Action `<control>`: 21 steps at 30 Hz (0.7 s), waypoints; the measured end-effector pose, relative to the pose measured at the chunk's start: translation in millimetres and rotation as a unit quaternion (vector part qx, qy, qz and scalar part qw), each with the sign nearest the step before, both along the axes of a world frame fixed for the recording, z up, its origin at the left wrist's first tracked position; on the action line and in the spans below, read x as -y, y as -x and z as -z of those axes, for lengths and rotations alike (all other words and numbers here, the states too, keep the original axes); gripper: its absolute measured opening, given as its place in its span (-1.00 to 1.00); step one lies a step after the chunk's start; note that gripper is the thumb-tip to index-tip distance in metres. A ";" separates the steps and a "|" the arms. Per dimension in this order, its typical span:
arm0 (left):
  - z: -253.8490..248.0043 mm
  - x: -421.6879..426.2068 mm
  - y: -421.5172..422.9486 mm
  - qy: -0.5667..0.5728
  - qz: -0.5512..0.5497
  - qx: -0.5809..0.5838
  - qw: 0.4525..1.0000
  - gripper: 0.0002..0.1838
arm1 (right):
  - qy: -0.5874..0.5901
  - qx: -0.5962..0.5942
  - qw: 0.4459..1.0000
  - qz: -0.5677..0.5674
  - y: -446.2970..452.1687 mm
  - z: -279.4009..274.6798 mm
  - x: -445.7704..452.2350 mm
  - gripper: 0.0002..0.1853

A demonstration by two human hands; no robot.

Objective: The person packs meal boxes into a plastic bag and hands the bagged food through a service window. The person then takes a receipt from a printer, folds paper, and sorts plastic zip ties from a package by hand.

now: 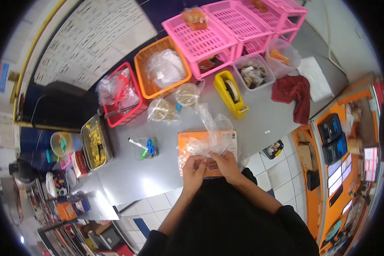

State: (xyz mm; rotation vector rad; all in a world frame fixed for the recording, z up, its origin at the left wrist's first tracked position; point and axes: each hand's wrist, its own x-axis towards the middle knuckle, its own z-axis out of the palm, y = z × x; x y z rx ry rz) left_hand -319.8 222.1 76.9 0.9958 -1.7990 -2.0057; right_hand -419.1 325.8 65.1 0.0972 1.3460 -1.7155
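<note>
So the clear plastic (215, 138) is basically dead ahead of the fingertips, and both hands are already on it, so neither one has any reaching to do. The left hand (195, 170) has its fingers curled in, thumb and fingertips closed on the near end. The right hand (226, 166) looks to be pinching it too, just beside the left, with only a narrow gap between them. Honestly can't tell how many layers are in there, it's all see-through and crumpled.

Which hand's closer to the bulk of it? The right, by a hair, since its fingertips poke a little further toward the far edge of the counter (123, 170). The long axis runs away from the person, from the pinch out past the far edge of the orange pack (185, 141) underneath, with a slack loop off to the right and a narrower strip leading toward the round bagged bundle (187, 94). Whether strip and bundle touch, no idea.

The orange pack sits by the counter's near edge, right in front of the torso, with a pale label on its far right corner. The hands are over its near half. Further out, the yellow tape dispenser (231, 94) is ahead and to the right, well apart from both hands.
</note>
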 end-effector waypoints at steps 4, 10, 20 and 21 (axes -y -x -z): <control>8.5 -9.8 -4.6 0.348 0.000 0.041 0.937 -0.86 | 0.034 0.017 0.997 0.063 -11.2 9.1 5.1 -0.70; -5.0 -5.9 -4.0 0.556 0.098 0.040 0.824 -0.81 | -0.012 0.004 1.000 0.015 -10.6 21.5 3.6 -0.73; -1.0 66.6 18.6 0.602 0.161 0.034 0.782 -0.85 | -0.038 -0.424 0.896 -0.128 2.8 17.4 -22.9 -0.72; -0.5 65.5 25.0 0.562 0.153 0.022 0.812 -0.86 | 0.044 -0.417 0.904 -0.082 4.4 12.0 -23.0 -0.74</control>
